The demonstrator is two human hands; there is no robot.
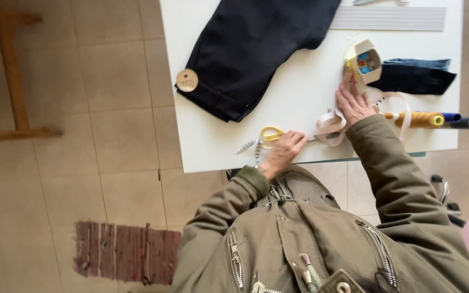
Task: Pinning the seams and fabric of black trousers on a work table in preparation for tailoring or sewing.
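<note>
Our left hand (283,152) lies flat near the front edge of the white desk (299,92), fingers spread and holding nothing, just beside the yellow-handled scissors (270,135). Our right hand (354,103) rests open with its fingertips against a small cardboard box (366,62) of coloured sewing bits, gripping nothing; a loose loop of pale tape (329,123) lies under the wrist. We judge the box light and easily crushed, best taken by its side walls, and the tape limp and slippery. The scissors are stiff and safest lifted by the handles. The dark trousers (251,49) fill the far left, thread spools (422,119) sit close on the right, and bare desk lies between the trousers and the box.
</note>
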